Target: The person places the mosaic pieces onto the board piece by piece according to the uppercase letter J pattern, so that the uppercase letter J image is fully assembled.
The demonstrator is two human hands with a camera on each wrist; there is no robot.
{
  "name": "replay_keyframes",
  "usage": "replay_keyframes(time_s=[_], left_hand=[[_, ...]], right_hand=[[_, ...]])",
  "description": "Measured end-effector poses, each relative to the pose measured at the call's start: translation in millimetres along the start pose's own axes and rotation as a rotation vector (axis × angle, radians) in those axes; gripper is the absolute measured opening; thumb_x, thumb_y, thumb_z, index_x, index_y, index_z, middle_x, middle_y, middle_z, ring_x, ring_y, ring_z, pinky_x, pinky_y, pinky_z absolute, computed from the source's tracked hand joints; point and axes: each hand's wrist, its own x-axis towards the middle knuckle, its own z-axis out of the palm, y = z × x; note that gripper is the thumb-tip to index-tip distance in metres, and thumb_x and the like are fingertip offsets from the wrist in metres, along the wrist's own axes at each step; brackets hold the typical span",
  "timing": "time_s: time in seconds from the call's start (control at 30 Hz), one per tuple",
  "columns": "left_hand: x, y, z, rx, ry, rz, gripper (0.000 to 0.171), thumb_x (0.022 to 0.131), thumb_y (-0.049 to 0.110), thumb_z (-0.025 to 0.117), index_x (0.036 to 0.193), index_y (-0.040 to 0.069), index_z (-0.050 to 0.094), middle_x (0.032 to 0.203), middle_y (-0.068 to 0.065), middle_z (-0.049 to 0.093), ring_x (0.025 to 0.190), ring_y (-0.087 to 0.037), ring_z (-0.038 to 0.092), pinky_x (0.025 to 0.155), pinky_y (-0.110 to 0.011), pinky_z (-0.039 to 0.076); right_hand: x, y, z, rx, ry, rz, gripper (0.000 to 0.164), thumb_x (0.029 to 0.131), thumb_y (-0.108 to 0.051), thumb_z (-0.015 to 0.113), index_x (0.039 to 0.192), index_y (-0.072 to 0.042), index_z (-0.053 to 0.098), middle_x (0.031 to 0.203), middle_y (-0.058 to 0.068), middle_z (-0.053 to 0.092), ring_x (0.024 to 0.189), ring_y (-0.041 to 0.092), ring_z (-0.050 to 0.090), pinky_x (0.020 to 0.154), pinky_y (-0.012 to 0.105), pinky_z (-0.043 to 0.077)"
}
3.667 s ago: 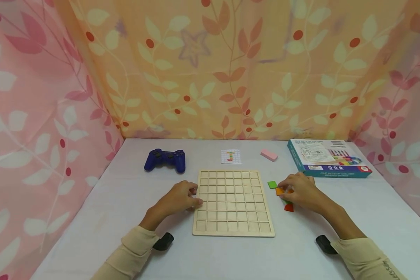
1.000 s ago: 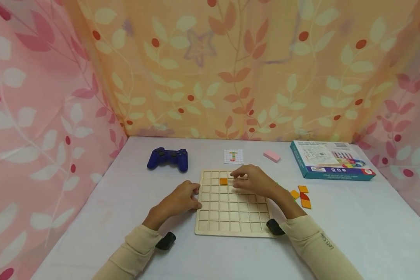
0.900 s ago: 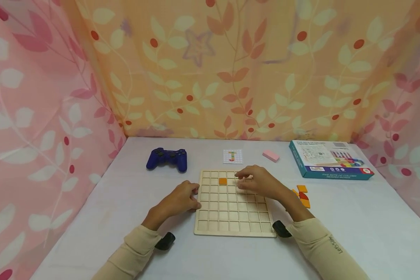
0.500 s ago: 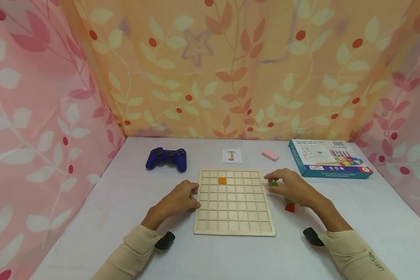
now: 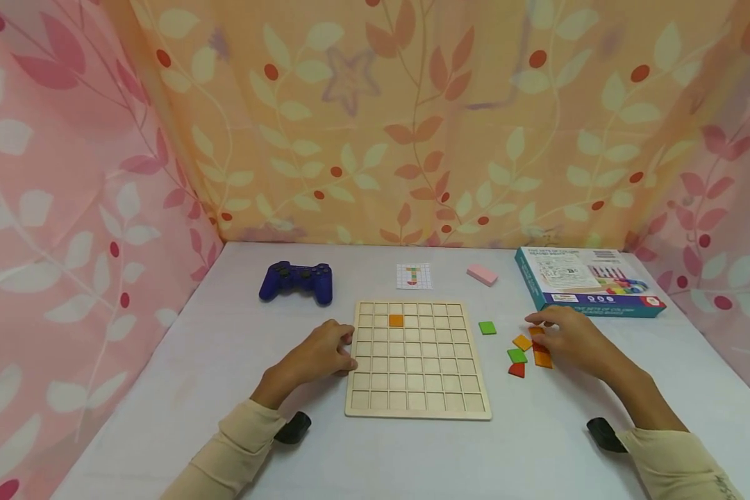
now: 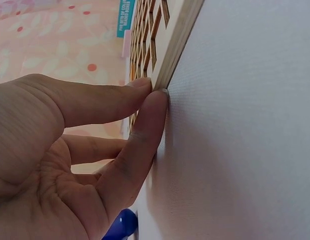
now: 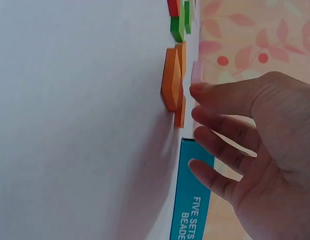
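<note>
My left hand (image 5: 321, 351) holds the left edge of the wooden grid board (image 5: 417, 411) between thumb and forefinger; the left wrist view shows both fingertips at the board's rim (image 6: 175, 45). One orange square tile (image 5: 396, 321) sits in a cell of the board's second row. To the right, my right hand (image 5: 578, 340) hovers over the loose tiles, with nothing between its fingers. Partly beneath it lie an orange tile (image 5: 542, 358) and others. Beside them are a small orange tile (image 5: 521, 342), a green tile (image 5: 517, 355), a red curved tile (image 5: 517, 371) and a separate green square (image 5: 487, 328).
Behind the board lies a grid card (image 5: 414, 276) with a coloured J-like pattern. A pink block (image 5: 481, 275) lies right of it, then a teal-sided box (image 5: 590, 281). A blue game controller (image 5: 296, 282) rests at the back left.
An orange tile has come onto the board. My right hand has drawn back from the board, past the green square, to the tiles at the right. My left hand stays at the board's edge.
</note>
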Motion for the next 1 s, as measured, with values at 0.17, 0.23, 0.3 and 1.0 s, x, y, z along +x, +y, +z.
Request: replay_keyframes(time_s=[0.17,0.23,0.3,1.0], left_hand=[[0.7,-1.5,0.1,-0.044,-0.007,-0.004,0.05,0.086,-0.001,0.084,0.13,-0.009,0.06,0.119,-0.017,0.056,0.08,-0.011,0.065,0.072,-0.026,0.051],[0.8,-1.6,0.1,-0.048,-0.008,0.0,0.052,0.086,-0.002,0.084,0.131,-0.01,0.06,0.117,-0.017,0.056,0.079,-0.01,0.065,0.071,-0.026,0.051],[0.5,-1.3,-0.2,-0.049,-0.01,0.004,0.054,0.086,-0.002,0.084,0.133,-0.011,0.06,0.117,-0.017,0.057,0.078,-0.01,0.066,0.072,-0.026,0.051],[-2.8,2.0,-0.1,-0.068,-0.011,-0.011,0.066,0.087,-0.004,0.083,0.144,-0.014,0.053,0.118,-0.015,0.057,0.078,-0.01,0.067,0.069,-0.024,0.052]], right_hand=[[-2,7,-2,-0.032,-0.009,0.016,0.033,0.098,-0.011,0.072,0.13,-0.004,0.073,0.122,0.019,0.069,0.118,0.045,0.061,0.096,0.064,0.055],[-2,8,-2,-0.036,-0.016,0.023,0.033,0.098,-0.01,0.072,0.129,-0.003,0.074,0.121,0.02,0.07,0.118,0.046,0.061,0.097,0.065,0.054],[-2,9,-3,-0.035,-0.023,0.028,0.033,0.097,-0.01,0.073,0.129,-0.002,0.074,0.12,0.02,0.07,0.118,0.047,0.061,0.098,0.065,0.053],[-2,7,-5,-0.016,0.013,-0.02,0.035,0.096,-0.016,0.077,0.126,0.002,0.074,0.108,0.011,0.069,0.103,0.03,0.06,0.086,0.046,0.061]])
